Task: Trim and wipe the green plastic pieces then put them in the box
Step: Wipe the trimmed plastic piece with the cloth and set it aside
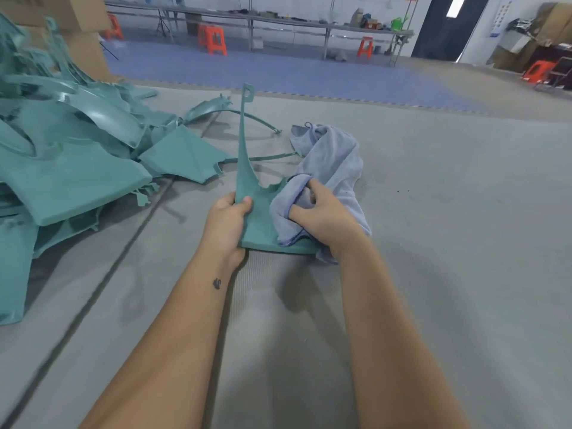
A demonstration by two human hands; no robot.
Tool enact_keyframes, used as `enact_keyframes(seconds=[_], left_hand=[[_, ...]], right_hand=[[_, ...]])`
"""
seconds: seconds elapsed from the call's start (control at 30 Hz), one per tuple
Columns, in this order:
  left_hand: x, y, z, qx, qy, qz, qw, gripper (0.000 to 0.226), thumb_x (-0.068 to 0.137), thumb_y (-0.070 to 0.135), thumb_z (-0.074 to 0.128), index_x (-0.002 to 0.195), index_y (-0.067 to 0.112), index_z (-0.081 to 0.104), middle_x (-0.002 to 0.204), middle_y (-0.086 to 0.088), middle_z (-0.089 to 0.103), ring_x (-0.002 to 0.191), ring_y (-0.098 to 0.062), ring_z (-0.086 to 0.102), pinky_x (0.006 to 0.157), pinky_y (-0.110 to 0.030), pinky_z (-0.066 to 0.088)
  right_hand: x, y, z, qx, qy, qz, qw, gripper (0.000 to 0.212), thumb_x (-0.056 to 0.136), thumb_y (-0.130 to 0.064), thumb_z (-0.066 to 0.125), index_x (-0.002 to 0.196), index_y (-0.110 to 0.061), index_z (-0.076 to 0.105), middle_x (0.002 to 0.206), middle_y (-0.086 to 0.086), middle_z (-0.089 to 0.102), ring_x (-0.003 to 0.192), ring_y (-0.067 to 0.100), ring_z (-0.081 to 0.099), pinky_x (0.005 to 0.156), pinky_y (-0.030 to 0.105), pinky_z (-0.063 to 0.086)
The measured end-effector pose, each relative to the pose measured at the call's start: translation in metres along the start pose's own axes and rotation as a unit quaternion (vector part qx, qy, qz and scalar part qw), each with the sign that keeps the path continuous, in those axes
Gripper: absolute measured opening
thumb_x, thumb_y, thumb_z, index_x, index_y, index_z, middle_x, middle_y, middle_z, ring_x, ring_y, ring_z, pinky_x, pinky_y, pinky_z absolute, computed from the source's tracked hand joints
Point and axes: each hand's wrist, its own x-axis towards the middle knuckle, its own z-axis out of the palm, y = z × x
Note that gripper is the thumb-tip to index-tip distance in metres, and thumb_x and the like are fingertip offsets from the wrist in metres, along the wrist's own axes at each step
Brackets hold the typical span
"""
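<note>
Left hand (227, 224) at frame centre gripped the lower left edge of a green plastic piece (252, 209), thumb on its near face, fingers behind; grip clenched on the piece. The piece stood upright on the grey mat (433, 243), with a thin tall prong rising to a tab with a hole in the upper centre of the frame. Right hand (325, 215) just right of it, fingers curled into a bluish-grey cloth (328, 168), grip clenched on the cloth, pressing it against the piece's right side. The rest of the cloth trailed up and right onto the mat. Pile of green plastic pieces (68, 156) filled the left of the frame, well apart from the hands. Thin curved green strips (266, 157) lay on the mat behind the held piece. Cardboard boxes (83, 32) upper left. Orange stools (213, 38) and long counters (278, 21) along the top, background blurry.
</note>
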Motion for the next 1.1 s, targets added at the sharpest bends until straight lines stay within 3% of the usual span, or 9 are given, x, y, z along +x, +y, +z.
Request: enact_keyframes(seconds=[0.17, 0.3, 0.43, 0.53, 0.63, 0.8, 0.93, 1.0, 1.1], left_hand=[[0.001, 0.005, -0.004, -0.01, 0.006, -0.007, 1.0, 0.021, 0.1, 0.003, 0.043, 0.095, 0.009, 0.063, 0.08, -0.004, 0.073, 0.067, -0.018, 0.07, 0.058, -0.028, 0.058], [0.007, 0.01, -0.011, -0.002, 0.031, 0.002, 1.0, 0.018, 0.1, 0.004, 0.044, 0.108, 0.009, 0.06, 0.092, -0.005, 0.07, 0.075, -0.016, 0.069, 0.065, -0.027, 0.058], [0.009, 0.011, -0.014, 0.013, 0.043, 0.012, 0.999, 0.018, 0.1, 0.004, 0.045, 0.101, 0.012, 0.061, 0.087, -0.002, 0.072, 0.07, -0.013, 0.071, 0.064, -0.027, 0.057], [0.008, 0.011, -0.013, 0.007, 0.022, 0.025, 0.999, 0.021, 0.099, 0.004, 0.046, 0.097, 0.016, 0.062, 0.086, 0.0, 0.073, 0.072, -0.013, 0.071, 0.062, -0.026, 0.058], [0.005, 0.016, -0.017, -0.008, -0.025, 0.012, 1.0, 0.021, 0.099, 0.003, 0.045, 0.101, 0.015, 0.062, 0.084, 0.0, 0.075, 0.073, -0.014, 0.072, 0.059, -0.026, 0.057], [0.007, 0.022, -0.03, -0.016, 0.002, -0.021, 1.0, 0.023, 0.1, 0.003, 0.042, 0.096, 0.014, 0.062, 0.084, -0.004, 0.073, 0.066, -0.014, 0.072, 0.055, -0.025, 0.057], [0.011, 0.014, -0.021, -0.046, 0.068, 0.046, 0.996, 0.019, 0.101, 0.006, 0.042, 0.109, 0.019, 0.054, 0.095, 0.0, 0.07, 0.073, -0.011, 0.071, 0.061, -0.027, 0.058], [0.011, 0.009, -0.014, -0.076, 0.057, 0.052, 0.994, 0.022, 0.102, 0.009, 0.041, 0.117, 0.022, 0.052, 0.097, 0.002, 0.072, 0.078, -0.013, 0.072, 0.063, -0.031, 0.059], [0.011, 0.002, -0.004, -0.087, 0.044, 0.034, 0.995, 0.022, 0.103, 0.012, 0.039, 0.121, 0.02, 0.049, 0.093, 0.0, 0.071, 0.072, -0.014, 0.071, 0.056, -0.028, 0.056]], right_hand=[[0.001, 0.004, 0.004, 0.216, 0.241, -0.017, 0.946, 0.031, 0.096, -0.041, 0.052, 0.126, -0.041, 0.046, 0.095, -0.031, 0.056, 0.094, -0.002, 0.058, 0.074, 0.012, 0.045], [0.01, 0.007, -0.021, 0.533, 0.221, 0.061, 0.814, 0.046, 0.098, -0.055, 0.042, 0.128, -0.023, 0.057, 0.092, -0.005, 0.072, 0.08, 0.01, 0.069, 0.065, 0.015, 0.055], [0.004, 0.006, -0.021, 0.442, 0.117, 0.118, 0.882, 0.075, 0.083, -0.074, 0.048, 0.116, -0.009, 0.066, 0.094, 0.008, 0.075, 0.085, 0.023, 0.073, 0.075, 0.034, 0.059], [0.001, 0.006, -0.012, 0.162, 0.111, 0.089, 0.977, 0.06, 0.08, -0.058, 0.068, 0.115, -0.01, 0.064, 0.101, 0.0, 0.068, 0.095, 0.018, 0.065, 0.074, 0.024, 0.05], [0.002, 0.019, 0.003, -0.024, 0.146, 0.018, 0.989, 0.029, 0.085, -0.03, 0.07, 0.105, -0.014, 0.057, 0.085, -0.005, 0.054, 0.08, 0.014, 0.051, 0.055, 0.011, 0.036], [-0.003, 0.02, -0.028, 0.241, 0.36, 0.08, 0.898, 0.015, 0.094, -0.017, 0.052, 0.092, -0.004, 0.06, 0.078, 0.003, 0.054, 0.075, 0.019, 0.051, 0.066, 0.03, 0.046], [-0.021, 0.004, -0.046, 0.476, 0.146, 0.002, 0.867, 0.033, 0.093, -0.02, 0.046, 0.073, -0.01, 0.071, 0.067, 0.0, 0.064, 0.062, 0.014, 0.063, 0.06, 0.019, 0.051], [-0.018, -0.003, -0.04, 0.419, 0.065, -0.007, 0.906, 0.025, 0.084, -0.012, 0.049, 0.072, -0.008, 0.072, 0.066, 0.002, 0.068, 0.062, 0.013, 0.067, 0.061, 0.018, 0.052], [-0.014, -0.01, -0.006, 0.07, 0.069, -0.087, 0.991, 0.034, 0.083, 0.011, 0.048, 0.081, -0.011, 0.074, 0.072, -0.011, 0.071, 0.072, -0.001, 0.065, 0.073, 0.011, 0.046]])
